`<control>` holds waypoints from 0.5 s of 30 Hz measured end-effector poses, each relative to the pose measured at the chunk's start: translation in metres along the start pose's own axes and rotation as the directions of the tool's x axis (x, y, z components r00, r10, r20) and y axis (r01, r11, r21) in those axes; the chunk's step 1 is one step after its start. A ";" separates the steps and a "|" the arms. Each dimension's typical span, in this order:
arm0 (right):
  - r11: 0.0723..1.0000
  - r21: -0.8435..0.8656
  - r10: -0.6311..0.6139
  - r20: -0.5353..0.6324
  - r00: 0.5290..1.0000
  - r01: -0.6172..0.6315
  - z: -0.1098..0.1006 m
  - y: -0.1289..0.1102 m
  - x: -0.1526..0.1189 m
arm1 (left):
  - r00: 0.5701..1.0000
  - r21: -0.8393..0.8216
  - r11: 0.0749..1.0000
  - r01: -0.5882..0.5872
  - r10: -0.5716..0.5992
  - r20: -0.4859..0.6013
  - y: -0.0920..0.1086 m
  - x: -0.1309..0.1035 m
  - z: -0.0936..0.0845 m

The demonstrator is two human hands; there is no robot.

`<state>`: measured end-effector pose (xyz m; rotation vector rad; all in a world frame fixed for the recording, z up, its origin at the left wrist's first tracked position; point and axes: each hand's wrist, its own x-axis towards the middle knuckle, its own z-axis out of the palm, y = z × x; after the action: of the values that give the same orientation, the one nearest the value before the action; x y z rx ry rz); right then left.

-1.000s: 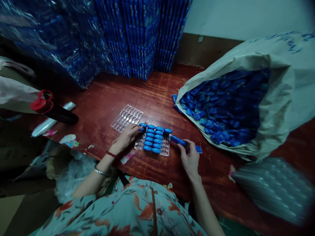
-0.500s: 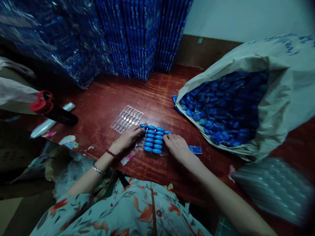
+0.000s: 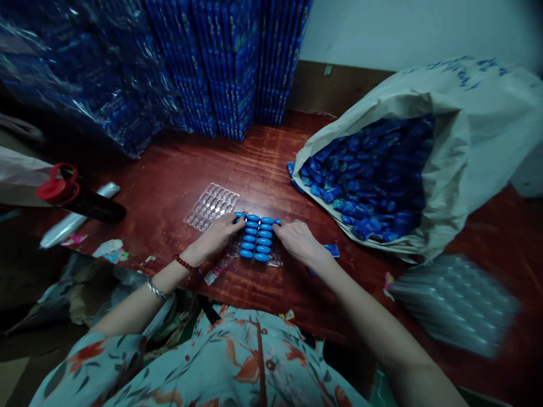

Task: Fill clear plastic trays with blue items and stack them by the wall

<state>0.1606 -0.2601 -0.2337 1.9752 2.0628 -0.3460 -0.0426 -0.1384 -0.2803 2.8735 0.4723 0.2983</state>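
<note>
Two columns of shiny blue capsule-shaped pieces (image 3: 251, 232) sit in a clear plastic blister tray (image 3: 275, 259) on the wooden table. At the tray's far left corner, my left hand (image 3: 218, 233) is closed, fingertips pinching another blue piece (image 3: 239, 215). My right hand (image 3: 299, 242) is closed at the far right corner, its thumb and fingers on a blue piece (image 3: 278, 221) that they partly cover. Just beyond my left hand lies a second clear blister tray (image 3: 211, 206), its cavities bare.
A white woven sack (image 3: 449, 164) full of blue-wrapped pieces (image 3: 365, 175) lies open at the right. Stacked clear trays (image 3: 458, 305) are nearer me. Blue packs (image 3: 229, 68) stand at the back. A black bottle (image 3: 97, 204) with red lid lies left, beside a plastic roll (image 3: 78, 217).
The whole view has shifted slightly. The piece at my right hand is closer to the columns, and that hand has moved inward with it. My left hand stays at the far left corner.
</note>
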 end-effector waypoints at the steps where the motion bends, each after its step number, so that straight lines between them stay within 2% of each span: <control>1: 1.000 0.006 0.022 -0.011 1.000 -0.021 0.001 -0.002 0.000 | 1.000 0.019 1.000 -0.017 0.017 0.005 0.001 0.001 -0.001; 4: 0.990 0.100 0.116 -0.120 0.986 -0.104 0.018 -0.004 -0.004 | 0.997 0.005 0.997 -0.072 0.072 0.019 -0.002 0.001 -0.002; 7: 0.919 0.378 0.239 -0.307 0.921 -0.113 0.050 -0.008 -0.017 | 0.994 -0.072 0.992 -0.106 0.108 0.028 -0.011 -0.001 0.001; 9: 0.826 0.562 0.354 -0.444 0.823 -0.053 0.072 -0.010 -0.029 | 0.995 -0.084 0.992 -0.097 0.100 0.027 -0.016 -0.003 0.003; 11: 0.742 0.670 0.497 -0.539 0.680 -0.011 0.090 -0.006 -0.043 | 0.998 -0.037 0.997 -0.064 0.065 0.018 -0.017 -0.007 0.003; 13: 0.686 0.728 0.618 -0.564 0.547 -0.024 0.103 0.006 -0.060 | 1.000 0.048 0.999 -0.005 0.006 -0.020 -0.011 -0.013 0.002; 14: 0.668 0.743 0.655 -0.556 0.511 -0.049 0.108 0.016 -0.069 | 0.998 0.092 0.995 0.029 -0.023 -0.059 -0.005 -0.016 0.000; 15: 0.659 0.747 0.675 -0.539 0.504 -0.084 0.111 0.026 -0.078 | 0.992 0.121 0.991 0.056 -0.042 -0.115 0.004 -0.020 -0.001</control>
<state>0.1926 -0.3711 -0.3103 3.5264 1.8456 -0.0256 -0.0598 -0.1487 -0.2820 2.9711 0.6009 0.4391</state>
